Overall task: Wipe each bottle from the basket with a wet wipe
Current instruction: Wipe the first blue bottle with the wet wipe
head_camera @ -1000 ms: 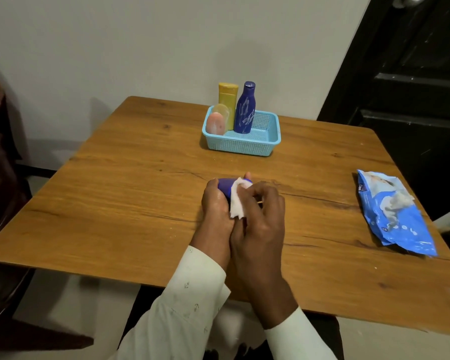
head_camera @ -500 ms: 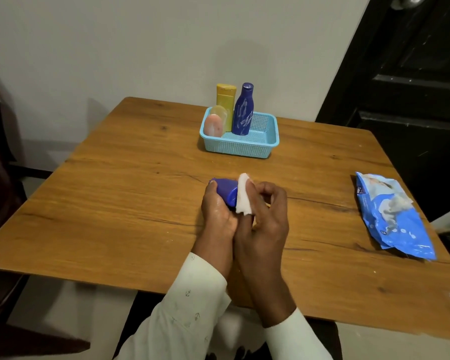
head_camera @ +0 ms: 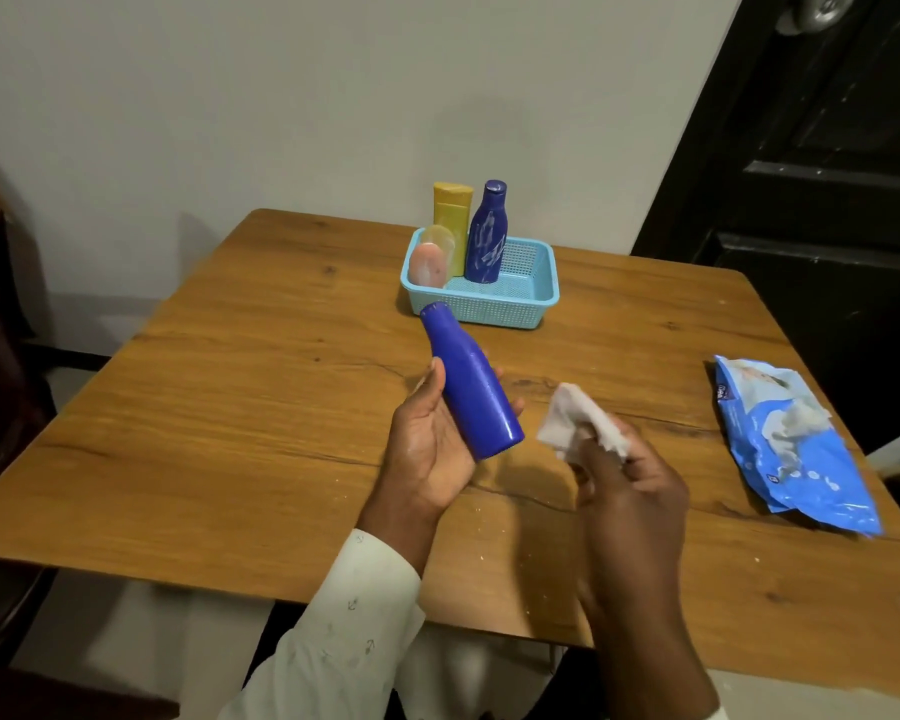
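A plain blue bottle (head_camera: 470, 389) lies slanted across the left hand (head_camera: 436, 445), cap end pointing away toward the light-blue basket (head_camera: 510, 302) and base end nearest the person, raised above the worktop (head_camera: 230, 407). The left grip cradles it, with the thumb on one side and fingertips showing past the other. Just right of the bottle's base, and apart from it, the right hand (head_camera: 627, 485) pinches a crumpled wet wipe (head_camera: 583, 426) in curled fingers. The wipe is the nearer party to the bottle's lower body, so any further stroke would likely run along that long axis. A yellow bottle (head_camera: 453, 220), a second blue bottle (head_camera: 485, 236) and a pinkish container (head_camera: 428, 265) stand in the basket; a wipes pack (head_camera: 796, 449) lies far right.
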